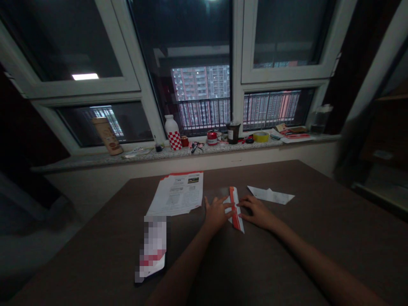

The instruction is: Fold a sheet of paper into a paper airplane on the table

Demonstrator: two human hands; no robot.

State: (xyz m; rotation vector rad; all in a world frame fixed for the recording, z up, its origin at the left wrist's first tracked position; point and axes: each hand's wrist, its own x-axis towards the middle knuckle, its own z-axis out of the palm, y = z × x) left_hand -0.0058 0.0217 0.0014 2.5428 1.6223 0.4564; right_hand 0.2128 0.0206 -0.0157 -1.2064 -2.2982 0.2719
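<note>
A folded strip of paper (pixel 234 199), white with a red-orange band, lies on the table, its length pointing away from me. My left hand (pixel 217 215) rests on its left side with fingers spread, and some fingertips reach over the red band. From the other side, my right hand (pixel 259 213) touches the strip's right edge with slightly bent, parted fingers. Part of the strip is hidden under the fingers. Just beyond my right hand lies another folded white paper (pixel 270 195) with pointed ends.
A stack of printed sheets (pixel 178 195) lies left on the brown table (pixel 287 263). Nearer me is a phone-like object (pixel 154 250), mostly blurred out. Along the windowsill stand a checkered bottle (pixel 174 134), a tan tumbler (pixel 106 137), a dark cup (pixel 233 133) and yellow tape (pixel 260 137).
</note>
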